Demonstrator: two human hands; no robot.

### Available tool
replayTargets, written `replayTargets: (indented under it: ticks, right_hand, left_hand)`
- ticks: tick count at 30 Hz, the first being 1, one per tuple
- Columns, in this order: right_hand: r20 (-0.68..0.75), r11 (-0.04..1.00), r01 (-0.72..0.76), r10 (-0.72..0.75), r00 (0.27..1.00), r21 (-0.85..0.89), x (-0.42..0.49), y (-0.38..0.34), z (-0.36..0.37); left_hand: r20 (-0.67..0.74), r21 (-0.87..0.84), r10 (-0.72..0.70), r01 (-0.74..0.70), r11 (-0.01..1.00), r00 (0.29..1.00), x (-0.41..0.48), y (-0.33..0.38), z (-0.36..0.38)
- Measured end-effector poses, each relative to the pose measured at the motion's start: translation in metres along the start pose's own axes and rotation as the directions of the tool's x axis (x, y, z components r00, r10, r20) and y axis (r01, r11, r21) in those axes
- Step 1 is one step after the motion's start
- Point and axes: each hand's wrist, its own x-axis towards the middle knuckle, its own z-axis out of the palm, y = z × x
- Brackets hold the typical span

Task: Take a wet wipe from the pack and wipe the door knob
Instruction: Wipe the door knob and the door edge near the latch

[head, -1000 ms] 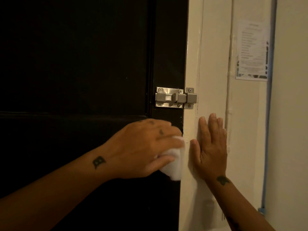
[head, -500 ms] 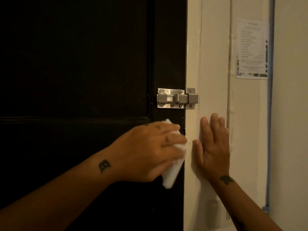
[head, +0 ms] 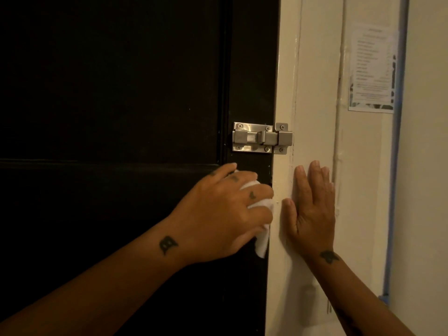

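at frame centre a crumpled white wet wipe (head: 263, 200) is clutched in the left hand (head: 223, 214), over a hidden knob; wiping seems underway. the right hand (head: 311, 212) lies spread flat on the cream door frame (head: 312, 93).

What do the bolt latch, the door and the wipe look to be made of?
Latch: brushed metal, likely steel; silvery sheen, visible screws.
Door: dark glossy paint, probably over wood; moulded panels.
Wipe: soft white nonwoven cloth; it folds and droops under the left hand.
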Motion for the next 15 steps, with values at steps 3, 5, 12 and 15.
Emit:
replayTargets:
  ticks: [3,5,12,15]
  right_hand:
    - [-0.007,1.000,0.007,-0.007,1.000,-0.003,0.000,0.000,0.000]
    - [-0.011,1.000,0.010,-0.010,1.000,-0.003,0.000,0.001,0.000]
    - [-0.005,1.000,0.006,-0.006,1.000,-0.004,0.000,0.001,0.001]
    - [-0.004,1.000,0.001,-0.001,1.000,-0.001,0.000,0.000,-0.001]
  left_hand:
    - [0.022,-0.001,-0.031,0.031,1.000,0.999,0.003,0.004,0.004]
    - [0.046,0.025,0.087,-0.088,0.996,0.995,0.002,0.001,0.004]
    - [0.043,-0.140,-0.027,0.033,0.990,0.999,0.001,0.001,-0.001]
    - [0.036,-0.052,0.005,-0.003,0.999,0.999,0.000,0.002,0.000]
